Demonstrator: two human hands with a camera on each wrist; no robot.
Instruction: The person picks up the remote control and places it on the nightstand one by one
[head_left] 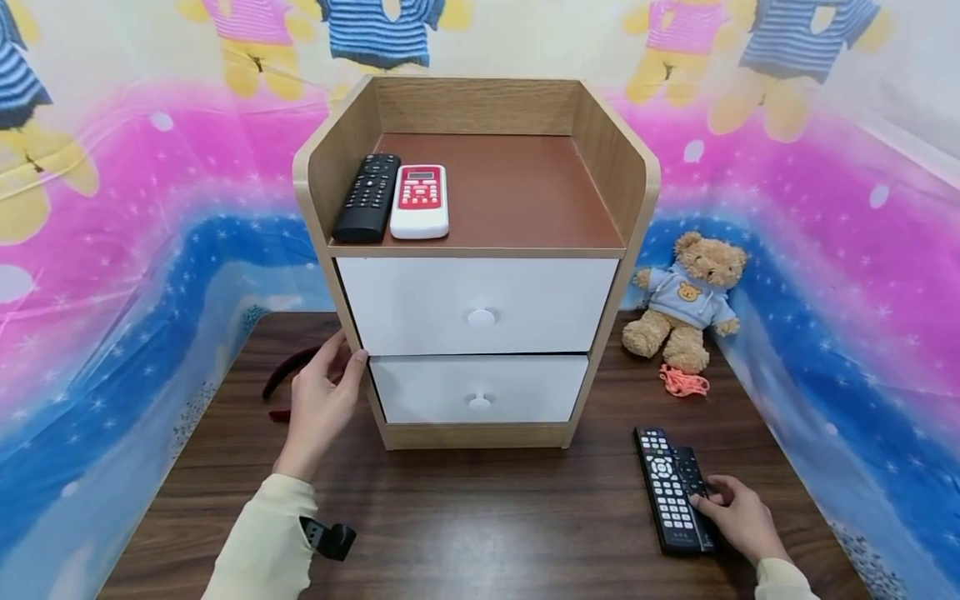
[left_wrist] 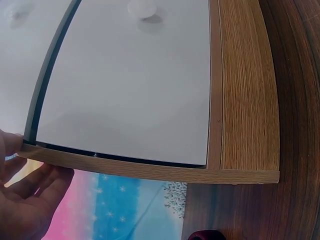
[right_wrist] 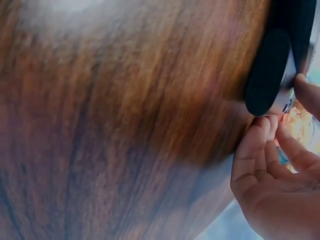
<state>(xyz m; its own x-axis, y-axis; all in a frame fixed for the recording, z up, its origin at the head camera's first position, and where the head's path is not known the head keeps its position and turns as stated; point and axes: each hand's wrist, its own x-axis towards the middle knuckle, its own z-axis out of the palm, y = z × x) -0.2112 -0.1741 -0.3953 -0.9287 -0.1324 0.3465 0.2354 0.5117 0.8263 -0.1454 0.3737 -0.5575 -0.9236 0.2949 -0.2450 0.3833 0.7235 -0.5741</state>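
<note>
My left hand (head_left: 321,402) grips the left front edge of a small wooden cabinet (head_left: 477,436). In the left wrist view its thumb is at the front and its fingers (left_wrist: 52,185) are behind the side panel. Two white drawers (head_left: 420,308) with round knobs are closed. At the right, my right hand (head_left: 741,518) pinches the edge of a black remote control (head_left: 688,468), thumb on top. A longer black remote with white buttons (head_left: 663,492) lies alongside and partly covers it. In the right wrist view the fingers (right_wrist: 250,150) curl beneath a remote's dark end (right_wrist: 267,75).
On the cabinet's brown top lie a black remote (head_left: 369,196) and a white-and-red remote (head_left: 419,204). A teddy bear (head_left: 688,296) sits at the right behind a coral-coloured stringy item (head_left: 684,381). A dark red curved object (head_left: 288,371) is partly hidden left of the cabinet. Printed cloth (head_left: 135,275) surrounds the table.
</note>
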